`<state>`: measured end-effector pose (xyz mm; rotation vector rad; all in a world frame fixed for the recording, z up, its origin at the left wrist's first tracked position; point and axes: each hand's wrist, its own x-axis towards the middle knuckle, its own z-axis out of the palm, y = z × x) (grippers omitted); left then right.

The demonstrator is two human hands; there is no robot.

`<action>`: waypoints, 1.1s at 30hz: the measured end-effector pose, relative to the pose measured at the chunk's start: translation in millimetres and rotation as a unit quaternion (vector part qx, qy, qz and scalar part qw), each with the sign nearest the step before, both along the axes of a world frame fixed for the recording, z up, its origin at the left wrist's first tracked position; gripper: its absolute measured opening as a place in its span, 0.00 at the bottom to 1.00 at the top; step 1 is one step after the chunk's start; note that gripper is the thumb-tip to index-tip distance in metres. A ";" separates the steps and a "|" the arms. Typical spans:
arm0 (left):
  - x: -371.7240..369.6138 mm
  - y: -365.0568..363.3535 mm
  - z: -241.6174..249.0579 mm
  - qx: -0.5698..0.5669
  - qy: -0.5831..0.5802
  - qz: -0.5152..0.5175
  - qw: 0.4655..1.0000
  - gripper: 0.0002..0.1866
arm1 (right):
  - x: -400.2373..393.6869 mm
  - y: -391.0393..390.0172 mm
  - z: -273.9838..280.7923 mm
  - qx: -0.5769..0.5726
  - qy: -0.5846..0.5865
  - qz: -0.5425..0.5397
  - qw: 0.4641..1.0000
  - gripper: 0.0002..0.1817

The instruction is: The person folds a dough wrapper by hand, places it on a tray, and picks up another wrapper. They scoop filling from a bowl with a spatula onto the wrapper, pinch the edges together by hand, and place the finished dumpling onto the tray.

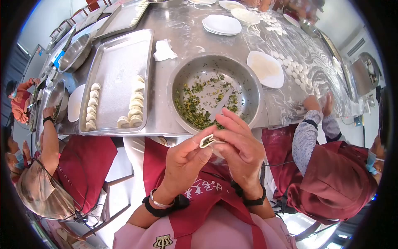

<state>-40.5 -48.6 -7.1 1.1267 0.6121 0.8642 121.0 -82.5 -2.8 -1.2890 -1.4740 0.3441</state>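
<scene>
Between both hands, in front of my chest, is a dumpling [207, 141], its wrapper folded over with dark green filling showing in the gap. My left hand [187, 155] pinches one side between thumb and fingers. On the other side my right hand [238, 145] presses the wrapper with its thumb and fingers. Just beyond my hands stands a steel bowl [173, 89] with chopped green and yellow filling [192, 106]. A flat pale spatula [222, 103] leans in that filling.
Left of the bowl, a metal tray [118, 70] carries two rows of dumplings [136, 101]. A crumpled white cloth [164, 50] lies beside it. White plates [265, 69] and small dough pieces [292, 68] are on the floured right side. Co-workers in red aprons sit on both sides.
</scene>
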 end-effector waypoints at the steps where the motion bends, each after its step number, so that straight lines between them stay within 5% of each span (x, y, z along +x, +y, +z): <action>1: 0.3 0.2 -2.7 -0.020 -0.022 -0.005 1.000 0.23 | -2.7 -0.5 2.9 -0.026 0.050 0.008 0.998 0.15; 3: -1.6 -0.4 -6.6 0.013 0.015 -0.004 1.000 0.23 | -9.0 -2.3 9.0 -0.079 0.150 0.022 0.985 0.16; 6: -1.1 -2.1 -5.5 0.029 0.052 -0.001 0.998 0.23 | -5.5 0.6 2.7 -0.014 0.044 0.040 0.998 0.14; 12: -4.3 1.9 12.1 0.036 0.113 -0.059 0.991 0.28 | -6.4 -0.9 -4.0 -0.004 0.047 0.058 0.997 0.06; 18: -5.4 7.6 2.5 0.032 0.087 -0.088 0.992 0.34 | 5.0 2.8 3.5 -0.012 -0.078 0.063 0.995 0.17; 25: -8.1 10.5 6.0 -0.027 0.059 -0.159 0.985 0.39 | 2.5 3.7 10.5 -0.054 0.058 0.133 0.988 0.17; 33: -3.9 0.0 15.2 -0.036 0.053 -0.071 0.995 0.34 | -0.6 0.3 -9.6 -0.006 0.111 0.150 0.982 0.13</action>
